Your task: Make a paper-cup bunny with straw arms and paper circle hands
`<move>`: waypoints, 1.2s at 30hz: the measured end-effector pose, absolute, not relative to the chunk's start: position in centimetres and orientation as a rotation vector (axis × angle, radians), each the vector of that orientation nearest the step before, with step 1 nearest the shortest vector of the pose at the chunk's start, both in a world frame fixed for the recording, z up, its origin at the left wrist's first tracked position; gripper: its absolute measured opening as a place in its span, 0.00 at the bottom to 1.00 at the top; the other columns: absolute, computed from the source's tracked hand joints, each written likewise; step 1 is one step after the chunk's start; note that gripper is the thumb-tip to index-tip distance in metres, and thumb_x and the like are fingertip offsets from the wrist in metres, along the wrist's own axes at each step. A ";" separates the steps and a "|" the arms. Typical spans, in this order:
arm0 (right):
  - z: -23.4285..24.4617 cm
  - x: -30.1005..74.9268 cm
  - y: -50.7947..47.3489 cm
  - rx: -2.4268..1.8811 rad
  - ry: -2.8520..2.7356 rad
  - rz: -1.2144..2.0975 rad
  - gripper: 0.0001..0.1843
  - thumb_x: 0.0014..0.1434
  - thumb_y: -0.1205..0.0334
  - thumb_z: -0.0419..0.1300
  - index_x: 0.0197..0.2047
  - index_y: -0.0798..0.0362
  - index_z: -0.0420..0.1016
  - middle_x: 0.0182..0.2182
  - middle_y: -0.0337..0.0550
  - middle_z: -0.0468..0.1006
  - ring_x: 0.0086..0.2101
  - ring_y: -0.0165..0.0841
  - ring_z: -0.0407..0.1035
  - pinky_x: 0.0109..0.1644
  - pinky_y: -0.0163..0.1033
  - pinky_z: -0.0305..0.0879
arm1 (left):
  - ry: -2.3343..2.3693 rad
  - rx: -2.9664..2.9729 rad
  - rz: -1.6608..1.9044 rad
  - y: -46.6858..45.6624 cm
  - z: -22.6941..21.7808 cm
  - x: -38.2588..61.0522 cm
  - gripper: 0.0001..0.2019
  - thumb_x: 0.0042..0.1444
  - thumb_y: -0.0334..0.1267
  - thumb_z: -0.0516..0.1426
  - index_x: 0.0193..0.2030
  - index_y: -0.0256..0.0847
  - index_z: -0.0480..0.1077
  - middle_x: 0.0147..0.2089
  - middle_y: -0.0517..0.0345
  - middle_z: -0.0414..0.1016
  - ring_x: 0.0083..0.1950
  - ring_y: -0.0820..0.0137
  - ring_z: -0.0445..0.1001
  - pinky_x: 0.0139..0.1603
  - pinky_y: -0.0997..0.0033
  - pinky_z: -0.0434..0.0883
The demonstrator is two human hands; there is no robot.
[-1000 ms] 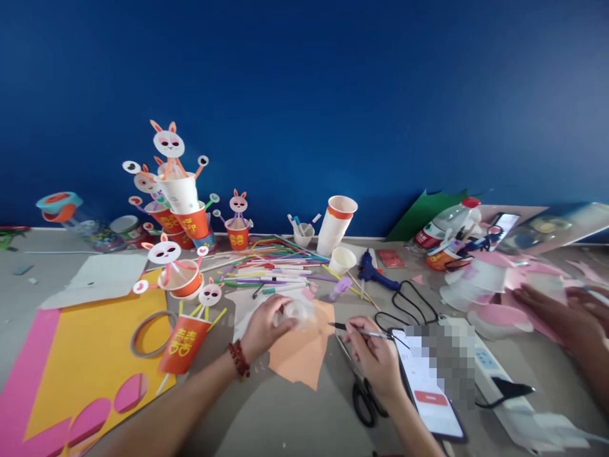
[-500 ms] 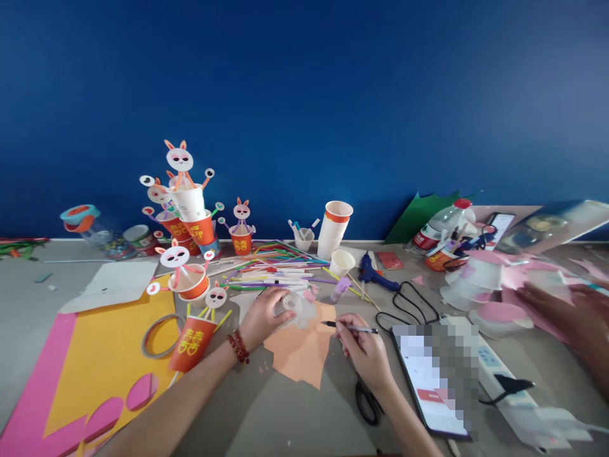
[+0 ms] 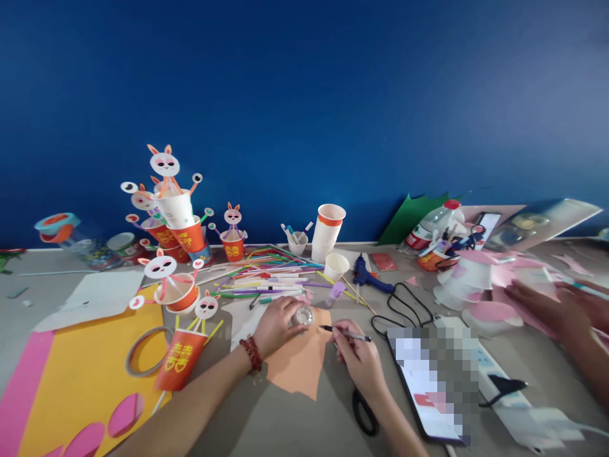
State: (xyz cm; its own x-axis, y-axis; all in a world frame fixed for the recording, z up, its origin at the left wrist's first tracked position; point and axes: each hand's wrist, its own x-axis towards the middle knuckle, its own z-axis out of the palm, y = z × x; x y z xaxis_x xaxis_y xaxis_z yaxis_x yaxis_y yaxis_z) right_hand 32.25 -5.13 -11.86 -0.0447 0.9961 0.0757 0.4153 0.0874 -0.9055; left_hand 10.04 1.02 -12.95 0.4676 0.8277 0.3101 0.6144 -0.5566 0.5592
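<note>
My left hand [image 3: 278, 322], with a red bead bracelet at the wrist, has its fingers round a small clear round container [image 3: 303, 315]. The container is over the upper part of an orange sheet of paper [image 3: 299, 362] with cut, uneven edges. My right hand [image 3: 354, 349] grips a black pen [image 3: 349, 333] just right of that sheet, its tip pointing left toward the container. A scissors handle [image 3: 365, 412] shows below my right wrist; the blades are hidden.
Rabbit-faced paper cups [image 3: 178, 358] and a roll of tape [image 3: 148, 351] are at left. Coloured sticks [image 3: 271, 270], a white paper-cup tube [image 3: 328, 231] and a blue glue gun [image 3: 368, 276] lie behind. A phone [image 3: 423, 393] and power strip [image 3: 509, 406] are at right, near another person's hands [image 3: 552, 304].
The clear container has been turned more upright and shifted slightly right with my left hand. My right hand still has the pen. The view has swung slightly right.
</note>
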 end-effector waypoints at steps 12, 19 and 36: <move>-12.9 32.1 -4.9 -1.393 -1.270 0.953 0.15 0.64 0.48 0.56 0.36 0.51 0.69 0.23 0.38 0.74 0.16 0.27 0.63 0.19 0.32 0.61 | 1.211 2.373 0.731 0.9 -12.6 10.4 0.24 0.60 0.53 0.57 0.59 0.44 0.67 0.53 0.48 0.74 0.53 0.55 0.70 0.54 0.55 0.66; -13.2 32.5 -5.1 -1.332 -1.077 0.883 0.11 0.64 0.53 0.58 0.39 0.52 0.70 0.23 0.38 0.76 0.16 0.26 0.62 0.19 0.31 0.60 | 1.228 2.367 0.664 1.1 -12.8 10.5 0.25 0.59 0.53 0.58 0.60 0.44 0.66 0.53 0.49 0.74 0.53 0.56 0.69 0.53 0.55 0.66; -13.7 33.0 -4.4 -1.366 -1.020 1.098 0.10 0.65 0.54 0.57 0.42 0.52 0.72 0.25 0.40 0.76 0.18 0.27 0.63 0.22 0.33 0.62 | 1.233 2.350 0.605 1.4 -12.8 10.6 0.25 0.61 0.53 0.57 0.61 0.45 0.65 0.54 0.48 0.73 0.53 0.55 0.69 0.53 0.54 0.66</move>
